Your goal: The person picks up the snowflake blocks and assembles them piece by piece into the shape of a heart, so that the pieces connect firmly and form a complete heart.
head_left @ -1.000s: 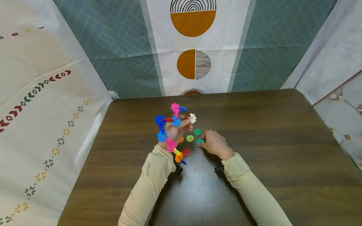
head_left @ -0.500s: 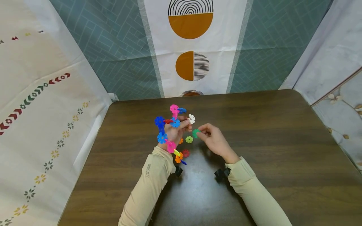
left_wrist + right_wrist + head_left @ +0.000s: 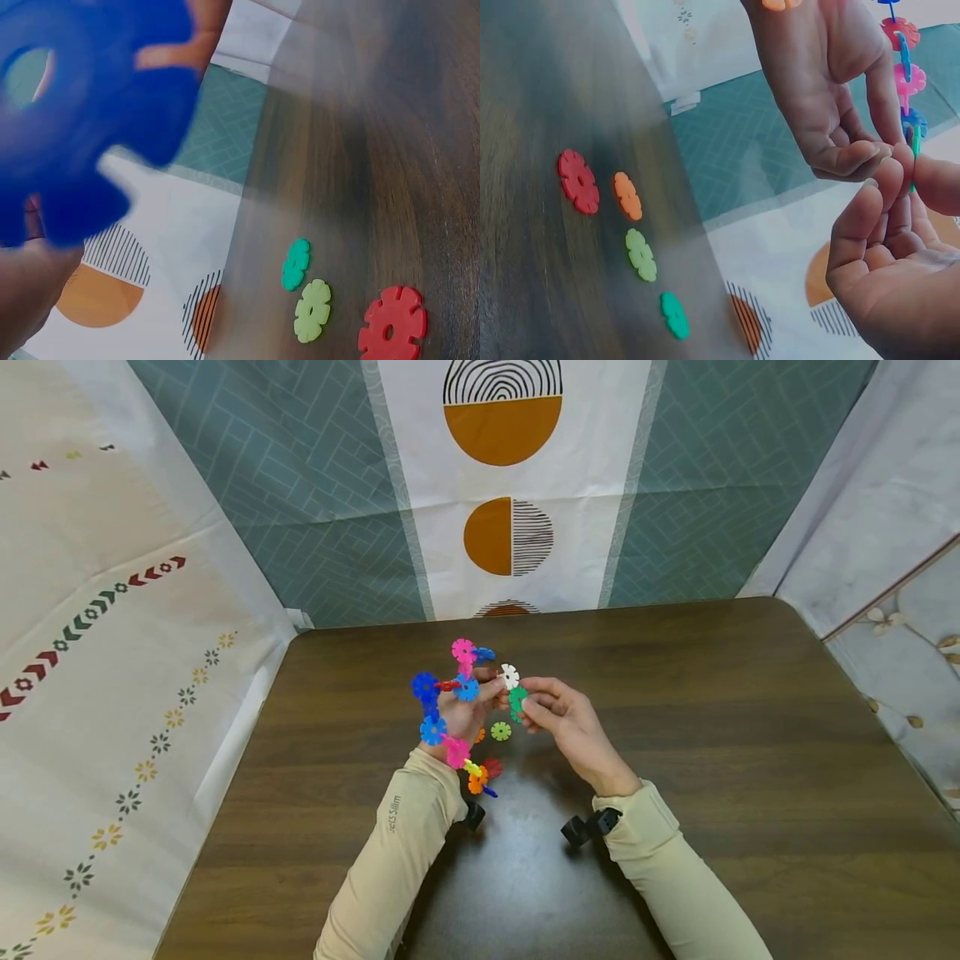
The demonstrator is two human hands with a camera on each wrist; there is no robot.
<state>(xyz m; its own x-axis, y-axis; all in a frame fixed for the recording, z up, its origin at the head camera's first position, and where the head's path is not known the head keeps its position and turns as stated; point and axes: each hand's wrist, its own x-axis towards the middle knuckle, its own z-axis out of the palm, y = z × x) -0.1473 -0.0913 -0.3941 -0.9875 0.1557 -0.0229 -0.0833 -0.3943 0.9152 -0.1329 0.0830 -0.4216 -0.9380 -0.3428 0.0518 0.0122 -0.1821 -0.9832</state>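
Observation:
In the head view my left hand [image 3: 467, 714] pinches a chain of interlocking flower discs [image 3: 425, 687] near its white disc [image 3: 509, 676]. Pink, blue, red, yellow and orange discs make up the chain, which drapes over the hand and wrist. Between the right hand's [image 3: 576, 732] thumb and fingertips is a green flower disc [image 3: 517, 698], held edge-on in the right wrist view. It is close by the white disc; whether the two touch, I cannot tell. A blurred blue disc [image 3: 142, 112] of the chain covers much of the left wrist view, partly hiding the left hand.
Loose discs lie on the brown table [image 3: 675, 710] below the hands: red [image 3: 578, 181], orange [image 3: 628, 195], light green [image 3: 640, 255] and another green one [image 3: 675, 315]. Patterned cloths hang behind the table's far edge and at both sides.
The right hand has lifted a green disc off the table and brought it up and left to the white disc. The left hand with the chain has barely moved.

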